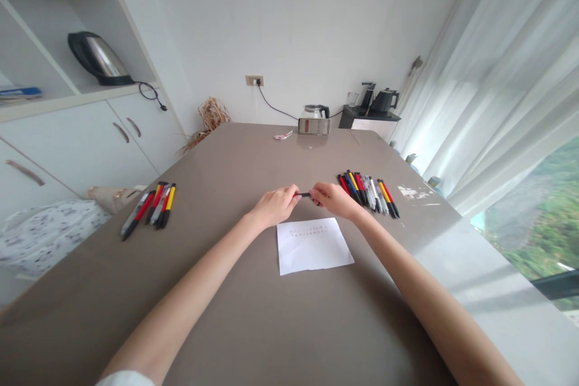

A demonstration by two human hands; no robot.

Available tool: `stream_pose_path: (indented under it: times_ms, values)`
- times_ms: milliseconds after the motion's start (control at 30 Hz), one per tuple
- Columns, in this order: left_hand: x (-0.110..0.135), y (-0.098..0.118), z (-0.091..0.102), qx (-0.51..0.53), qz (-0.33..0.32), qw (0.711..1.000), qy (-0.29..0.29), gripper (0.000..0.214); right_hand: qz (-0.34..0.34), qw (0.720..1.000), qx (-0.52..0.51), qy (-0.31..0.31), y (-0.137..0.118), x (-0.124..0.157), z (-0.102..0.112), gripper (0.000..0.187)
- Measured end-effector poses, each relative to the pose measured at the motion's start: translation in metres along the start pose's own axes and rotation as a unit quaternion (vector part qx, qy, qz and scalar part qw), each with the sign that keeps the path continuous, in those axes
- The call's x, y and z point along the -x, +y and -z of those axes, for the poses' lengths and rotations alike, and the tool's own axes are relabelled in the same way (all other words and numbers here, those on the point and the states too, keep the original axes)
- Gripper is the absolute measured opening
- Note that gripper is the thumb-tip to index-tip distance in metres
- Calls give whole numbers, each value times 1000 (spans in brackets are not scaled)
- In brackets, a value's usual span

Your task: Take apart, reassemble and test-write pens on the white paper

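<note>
My left hand (277, 205) and my right hand (335, 200) meet just above a white sheet of paper (313, 245) with faint red writing near its top edge. Both hands are closed on a dark pen (304, 195), one at each end, and only a short black stretch shows between them. A row of several pens (368, 192) in red, blue, yellow, black and white lies just right of my right hand. Another group of several pens (151, 207) lies further off at the left, near the table's edge.
The brown table (253, 313) runs back to the wall, where a phone (313, 126), a small wrapper (283, 135) and a glass kettle stand. White cupboards and a shelf with a steel kettle (99, 59) are at left. Curtains and a window are at right.
</note>
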State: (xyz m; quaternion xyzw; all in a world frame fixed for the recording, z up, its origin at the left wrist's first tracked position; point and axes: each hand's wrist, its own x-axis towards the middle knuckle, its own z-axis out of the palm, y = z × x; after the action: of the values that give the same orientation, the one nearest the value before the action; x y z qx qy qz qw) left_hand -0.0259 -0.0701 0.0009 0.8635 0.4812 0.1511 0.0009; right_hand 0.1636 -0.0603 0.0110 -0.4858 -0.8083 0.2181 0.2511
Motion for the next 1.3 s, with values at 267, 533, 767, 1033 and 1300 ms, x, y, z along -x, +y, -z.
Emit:
stream_pose_path:
  times_ms: [267, 533, 767, 1033, 1300]
  values:
    - [0, 0, -1, -9, -4, 1000, 8, 26, 18, 999, -35, 21, 1, 1, 3, 18]
    - [0, -1, -3, -16, -38, 999, 21, 28, 3, 999, 18, 27, -5, 1, -2, 30]
    - [-1, -4, -7, -12, -60, 998, 32, 30, -23, 1000, 4, 17, -3, -1, -5, 41]
    - [-2, -6, -10, 21, -65, 997, 32, 27, 44, 999, -24, 21, 2, 0, 2, 15]
    - [-3, -9, -14, 31, -79, 996, 39, 25, 15, 997, 69, 35, 2, -1, -2, 20]
